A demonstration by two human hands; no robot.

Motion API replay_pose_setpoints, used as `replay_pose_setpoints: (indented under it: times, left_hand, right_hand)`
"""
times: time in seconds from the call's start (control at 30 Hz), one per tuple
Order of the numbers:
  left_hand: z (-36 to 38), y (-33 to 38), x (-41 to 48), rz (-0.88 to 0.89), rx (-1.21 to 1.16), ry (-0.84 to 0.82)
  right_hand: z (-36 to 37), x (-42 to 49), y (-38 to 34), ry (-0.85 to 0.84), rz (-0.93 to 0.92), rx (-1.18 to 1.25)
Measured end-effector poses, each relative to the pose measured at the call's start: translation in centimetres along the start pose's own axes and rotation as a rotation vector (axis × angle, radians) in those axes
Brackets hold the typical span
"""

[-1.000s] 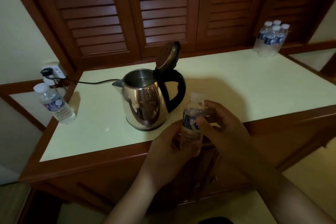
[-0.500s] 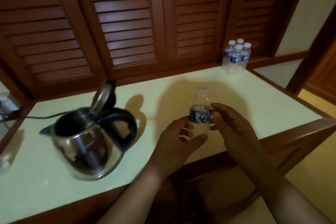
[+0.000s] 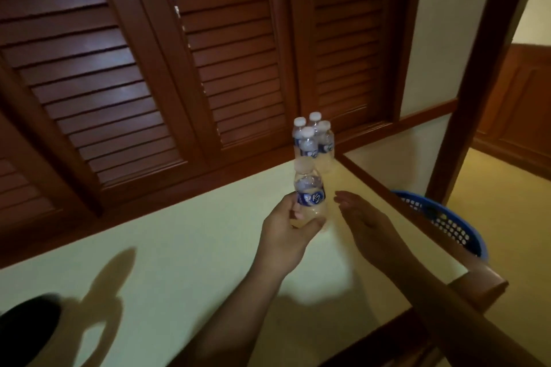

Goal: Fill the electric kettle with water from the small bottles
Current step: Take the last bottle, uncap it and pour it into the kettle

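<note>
kettle (image 3: 28, 328): dark blurred part only, cut by lower-left edge | held bottle (image 3: 308, 197): cap motion-blurred, base hidden in left hand (image 3: 287, 235) | basket (image 3: 447, 226): right of held bottle, partly hidden behind counter rail (image 3: 396, 197)

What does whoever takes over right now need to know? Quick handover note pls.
Left hand: gripping a small capped bottle, upright above the counter.
Right hand: open beside the bottle, not touching it.
Spare bottles: cluster in the counter's back right corner.
Kettle: only a dark edge at the lower left; fill level not visible.
Blue basket: off the counter's right end.
Left: uncap the bottle, pour into the kettle, repeat with the others.
</note>
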State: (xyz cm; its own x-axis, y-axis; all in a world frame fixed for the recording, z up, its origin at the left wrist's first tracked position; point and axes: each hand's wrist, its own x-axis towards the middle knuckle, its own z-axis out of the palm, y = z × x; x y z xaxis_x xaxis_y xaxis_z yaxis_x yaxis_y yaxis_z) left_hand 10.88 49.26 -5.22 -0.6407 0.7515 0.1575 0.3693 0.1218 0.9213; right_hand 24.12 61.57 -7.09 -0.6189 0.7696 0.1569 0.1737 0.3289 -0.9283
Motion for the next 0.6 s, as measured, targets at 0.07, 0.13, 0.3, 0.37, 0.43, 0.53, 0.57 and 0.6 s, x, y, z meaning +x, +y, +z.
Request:
replay_pose_setpoints:
  times: [0.07, 0.13, 0.3, 0.37, 0.43, 0.53, 0.57, 0.6]
  left_hand:
    - [2.5, -0.1, 2.6, -0.002, 0.056, 0.042]
    - [4.7, -0.4, 5.2, -0.011, 0.113, 0.087]
    - [9.0, -1.3, 10.1, -0.006, 0.214, 0.142]
    - [10.1, -1.5, 11.4, -0.012, 0.227, 0.153]
    - [10.9, -1.8, 12.4, -0.016, 0.23, 0.167]
    - [11.7, -2.1, 13.6, -0.022, 0.224, 0.173]
    - [11.9, -2.3, 13.9, -0.02, 0.223, 0.171]
    - [12.1, -2.3, 14.2, -0.021, 0.226, 0.168]
  right_hand:
    - [-0.8, 1.7, 1.5, 0.02, 0.006, -0.018]
    - [-1.3, 3.2, 3.3, 0.068, 0.02, -0.093]
    - [-2.2, 4.5, 6.1, 0.245, 0.002, -0.291]
    - [-2.9, 4.6, 6.1, 0.188, -0.038, -0.316]
    - [-3.2, 4.7, 5.7, 0.128, 0.025, -0.257]
    - [-3.2, 5.0, 6.0, 0.124, 0.093, -0.197]
    - [-3.2, 5.0, 5.9, 0.121, 0.091, -0.204]
    - [-3.2, 5.1, 5.8, 0.118, 0.091, -0.216]
